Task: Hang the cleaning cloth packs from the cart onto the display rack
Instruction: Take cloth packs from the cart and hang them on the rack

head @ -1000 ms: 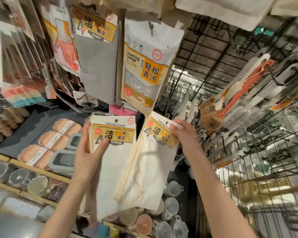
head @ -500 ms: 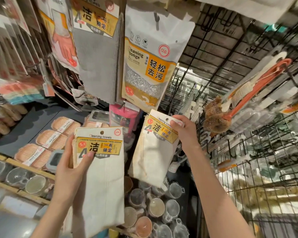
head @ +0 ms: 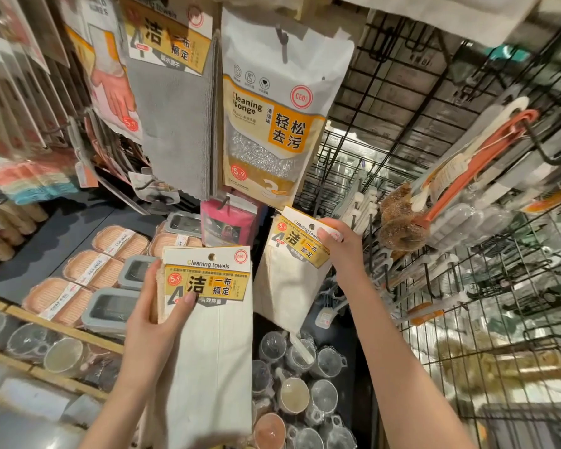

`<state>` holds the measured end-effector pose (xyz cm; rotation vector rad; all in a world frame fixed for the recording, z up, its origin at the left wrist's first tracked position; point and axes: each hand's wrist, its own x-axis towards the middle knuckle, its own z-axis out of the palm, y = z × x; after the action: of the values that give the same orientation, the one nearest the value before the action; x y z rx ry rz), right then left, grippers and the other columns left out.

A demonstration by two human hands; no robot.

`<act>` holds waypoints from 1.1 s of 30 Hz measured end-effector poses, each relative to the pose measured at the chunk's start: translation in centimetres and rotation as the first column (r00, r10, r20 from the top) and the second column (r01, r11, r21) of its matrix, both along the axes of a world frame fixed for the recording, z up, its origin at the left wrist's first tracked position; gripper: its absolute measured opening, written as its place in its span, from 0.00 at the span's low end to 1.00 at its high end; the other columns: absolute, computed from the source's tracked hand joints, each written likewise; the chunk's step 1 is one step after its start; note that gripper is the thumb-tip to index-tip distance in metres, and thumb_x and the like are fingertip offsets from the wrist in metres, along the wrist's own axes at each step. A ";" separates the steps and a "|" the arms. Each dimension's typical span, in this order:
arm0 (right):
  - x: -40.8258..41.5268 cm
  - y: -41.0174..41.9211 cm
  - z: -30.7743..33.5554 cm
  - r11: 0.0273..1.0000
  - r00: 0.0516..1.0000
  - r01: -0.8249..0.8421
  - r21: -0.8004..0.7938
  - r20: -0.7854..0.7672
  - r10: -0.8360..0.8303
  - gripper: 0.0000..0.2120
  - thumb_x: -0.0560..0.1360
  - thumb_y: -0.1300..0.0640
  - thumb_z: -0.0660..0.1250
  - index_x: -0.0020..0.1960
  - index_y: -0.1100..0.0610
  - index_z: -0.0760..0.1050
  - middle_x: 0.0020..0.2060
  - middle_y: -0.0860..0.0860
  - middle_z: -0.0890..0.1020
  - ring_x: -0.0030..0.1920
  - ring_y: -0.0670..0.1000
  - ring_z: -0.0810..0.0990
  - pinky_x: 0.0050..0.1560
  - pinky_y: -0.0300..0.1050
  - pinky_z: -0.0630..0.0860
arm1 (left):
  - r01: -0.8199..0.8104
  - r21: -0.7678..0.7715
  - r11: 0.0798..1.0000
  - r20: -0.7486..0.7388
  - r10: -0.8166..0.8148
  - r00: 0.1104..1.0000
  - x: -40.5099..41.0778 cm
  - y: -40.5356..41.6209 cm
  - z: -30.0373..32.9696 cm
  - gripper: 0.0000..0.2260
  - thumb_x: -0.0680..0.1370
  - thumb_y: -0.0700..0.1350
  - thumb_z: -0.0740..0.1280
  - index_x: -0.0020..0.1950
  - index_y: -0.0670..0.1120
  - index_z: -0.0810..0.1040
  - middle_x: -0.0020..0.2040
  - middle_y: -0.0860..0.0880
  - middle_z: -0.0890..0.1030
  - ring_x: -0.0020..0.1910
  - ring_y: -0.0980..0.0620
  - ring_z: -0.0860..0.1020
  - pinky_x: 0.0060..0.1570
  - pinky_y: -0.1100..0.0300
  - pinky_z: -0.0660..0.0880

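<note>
Between the right hand (head: 340, 246) fingers, a cleaning towel pack (head: 292, 267) is being pinched by its header; the punched hole wants aligning with a hook. The left hand (head: 157, 315) is gripping a spare pack (head: 212, 335).

Cream cloth packs (head: 214, 351) (yellow labels (head: 208, 283))

Top edge: the grey microfibre cloth pack with yellow header card (head: 172, 102) is cut off above its header.
Bottom edge: the cream cleaning towel pack with yellow label (head: 214, 345) in the left hand (head: 156, 319) runs out of view.
Left hand's fingers: hidden behind that pack (only the thumb shows in front).
Pink packet on a hook (head: 230, 222): lower half hidden behind the two towel packs.
Clear plastic cups under film (head: 305, 393): blurred.
Black wire display rack (head: 467, 286): goods behind its mesh too blurred to tell.
</note>
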<state>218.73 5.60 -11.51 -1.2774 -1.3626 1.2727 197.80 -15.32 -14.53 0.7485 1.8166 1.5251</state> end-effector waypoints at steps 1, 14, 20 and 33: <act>-0.1 0.2 0.0 1.000 1.000 0.005 -0.001 0.009 -0.005 0.08 0.75 0.66 0.65 0.50 0.57 0.79 0.44 0.49 0.81 0.42 0.44 0.81 0.41 0.35 0.77 | 0.004 0.003 1.000 0.007 -0.004 1.000 0.2 0.1 0.1 0.29 0.74 0.46 0.71 0.64 0.71 0.62 0.45 0.78 0.77 0.45 0.82 0.72 0.40 0.78 0.68; -1.1 3.6 1.0 0.989 0.954 0.088 0.119 0.274 -0.118 0.08 0.73 0.65 0.68 0.52 0.62 0.80 0.44 0.53 0.80 0.44 0.51 0.78 0.45 0.45 0.76 | 0.038 0.055 0.998 0.051 -0.040 0.998 2.0 2.1 1.7 0.29 0.74 0.45 0.71 0.67 0.68 0.63 0.49 0.74 0.78 0.48 0.81 0.72 0.45 0.75 0.68; -1.0 4.5 1.5 0.995 0.949 0.085 0.048 0.300 -0.095 0.10 0.74 0.66 0.68 0.55 0.63 0.79 0.50 0.57 0.81 0.48 0.53 0.79 0.48 0.46 0.77 | 0.046 0.081 0.996 0.038 -0.049 0.998 2.4 3.1 2.6 0.28 0.73 0.48 0.71 0.69 0.65 0.65 0.55 0.68 0.77 0.52 0.81 0.70 0.46 0.74 0.69; -0.2 -2.5 7.4 0.975 0.966 -0.181 0.126 0.209 0.153 0.08 0.75 0.60 0.67 0.54 0.55 0.79 0.50 0.47 0.81 0.54 0.47 0.79 0.60 0.45 0.75 | 0.113 0.186 0.976 0.031 -0.121 0.992 3.7 3.8 3.8 0.27 0.75 0.46 0.69 0.72 0.54 0.67 0.58 0.74 0.75 0.60 0.77 0.69 0.54 0.81 0.66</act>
<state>218.48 3.08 -4.12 -1.2350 -1.7039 1.1579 201.54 -11.53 -10.75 0.8882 1.5870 1.6330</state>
